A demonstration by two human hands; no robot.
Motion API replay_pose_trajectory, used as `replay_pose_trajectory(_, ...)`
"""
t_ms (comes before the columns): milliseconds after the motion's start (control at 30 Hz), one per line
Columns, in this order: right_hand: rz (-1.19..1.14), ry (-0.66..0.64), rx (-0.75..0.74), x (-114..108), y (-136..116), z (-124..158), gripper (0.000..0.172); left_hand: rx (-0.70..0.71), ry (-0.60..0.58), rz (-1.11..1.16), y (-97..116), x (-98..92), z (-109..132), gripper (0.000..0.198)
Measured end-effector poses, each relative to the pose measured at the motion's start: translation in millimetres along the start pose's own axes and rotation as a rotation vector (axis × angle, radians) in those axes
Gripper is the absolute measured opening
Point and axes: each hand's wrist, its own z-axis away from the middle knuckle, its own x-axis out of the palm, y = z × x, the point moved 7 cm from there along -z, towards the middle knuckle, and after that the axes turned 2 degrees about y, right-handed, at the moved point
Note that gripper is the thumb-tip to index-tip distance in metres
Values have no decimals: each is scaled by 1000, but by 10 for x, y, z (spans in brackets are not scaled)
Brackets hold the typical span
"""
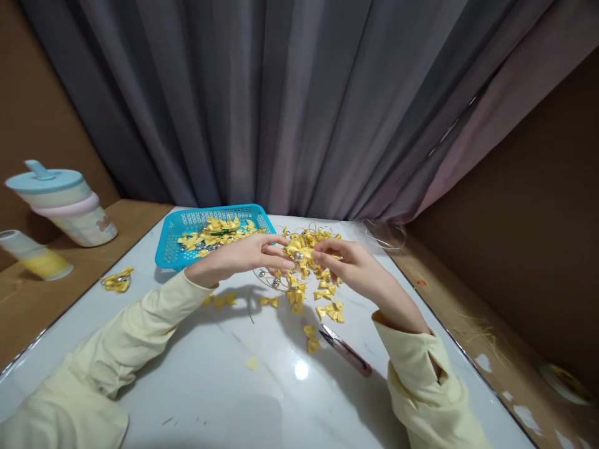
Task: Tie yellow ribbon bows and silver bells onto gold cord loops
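Note:
A yellow ribbon bow (296, 247) with a silver bell (298, 255) on it is raised above the white table, between my hands. My left hand (253, 252) reaches in from the left, its fingers closed on the bow's left side. From the right, my right hand (353, 268) pinches the bow's other edge with thumb and fingertips. A thin wire or cord with small bells (276, 282) curves below my left fingers. Several loose yellow bows (334, 310) lie beneath and behind the hands. Thread snips (346, 351) with a reddish handle rest on the table nearer me.
A blue plastic basket (163, 240) of yellow bows and bells stands at the back left. One bow bundle (118, 280) lies left of it. On the brown side surface are a lidded cup (75, 212) and a yellow spool (40, 255). A grey curtain (281, 112) hangs behind.

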Motion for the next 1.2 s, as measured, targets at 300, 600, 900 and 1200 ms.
replay_pose_trajectory(300,294,552,-87,-467,443,-216,18,376,812,-165,412,-692,394,48)
replay_pose_trajectory(600,344,1000,-276,-692,-219,455,38,1064,895,-725,916,-121,1029,50)
replay_pose_trajectory(900,437,-106,-129,668,665,416,14,1222,121,-1064,-14,771,776,44)
replay_pose_trajectory(1200,1022,-30,-540,1114,452,564,27,1476,53,-947,-422,1171,867,36)
